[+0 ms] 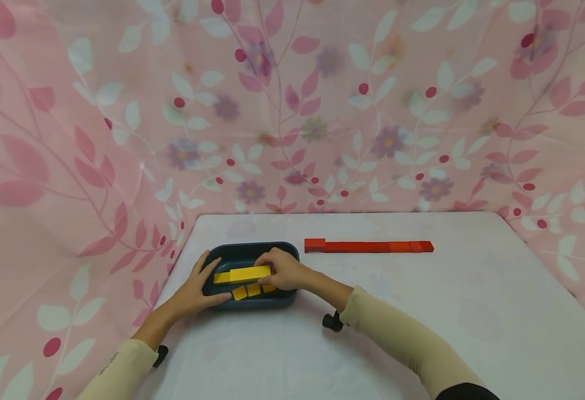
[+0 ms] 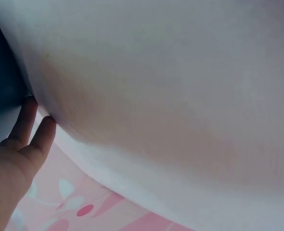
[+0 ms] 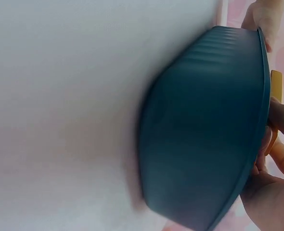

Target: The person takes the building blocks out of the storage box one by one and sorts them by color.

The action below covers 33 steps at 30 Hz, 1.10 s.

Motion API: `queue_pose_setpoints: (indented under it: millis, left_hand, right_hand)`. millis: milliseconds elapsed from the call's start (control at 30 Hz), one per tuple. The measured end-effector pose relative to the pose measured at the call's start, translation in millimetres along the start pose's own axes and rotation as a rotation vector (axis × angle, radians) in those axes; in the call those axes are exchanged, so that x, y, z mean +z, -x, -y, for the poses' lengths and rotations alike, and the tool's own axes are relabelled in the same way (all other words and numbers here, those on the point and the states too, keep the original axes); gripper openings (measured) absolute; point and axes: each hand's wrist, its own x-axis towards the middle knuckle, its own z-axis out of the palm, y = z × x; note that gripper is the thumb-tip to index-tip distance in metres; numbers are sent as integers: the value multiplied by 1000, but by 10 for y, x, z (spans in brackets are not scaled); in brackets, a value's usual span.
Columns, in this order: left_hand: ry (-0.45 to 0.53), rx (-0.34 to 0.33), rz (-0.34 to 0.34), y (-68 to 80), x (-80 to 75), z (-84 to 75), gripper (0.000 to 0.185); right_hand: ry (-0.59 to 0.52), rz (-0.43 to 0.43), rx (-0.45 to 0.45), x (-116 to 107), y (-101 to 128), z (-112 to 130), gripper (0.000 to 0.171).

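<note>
My right hand (image 1: 283,270) is over the dark blue tray (image 1: 244,251), fingers curled round one end of the long yellow block (image 1: 250,273), which sits slanted across the tray above a few small yellow blocks (image 1: 253,290). My left hand (image 1: 198,286) steadies the tray's left rim, thumb over the edge, fingers wrapped on the outer wall. The tray stands near the tabletop's (image 1: 422,311) left edge, close to the front-left corner, and that worries me: if I push sideways as I lift, I judge the tray could slide toward that edge. I only have the block by one end, so it may swing or dip, catch the rim and knock the small pieces about. If my pinch is loose it could drop back in and bounce out. The red row of blocks (image 1: 369,246) lies well apart toward the back edge, safe unless my sleeve sweeps wide.
</note>
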Motion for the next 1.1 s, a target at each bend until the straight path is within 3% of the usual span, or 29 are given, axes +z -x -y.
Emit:
queue_pose_setpoints:
  millis: [400,667,1100]
  left_hand:
    - [-117,8,-33,36,-25,-47,102]
    - [-149,-1,-1,-4,-8,-64,106]
    - [-211,-17,35,-24,-76,-77,110]
  right_hand:
    - [-45,-60,24,-319,336,-61,34]
    - [-69,-182,115,-532,604,-395,31]
    - [-134,-250,306,-708,891,-934,34]
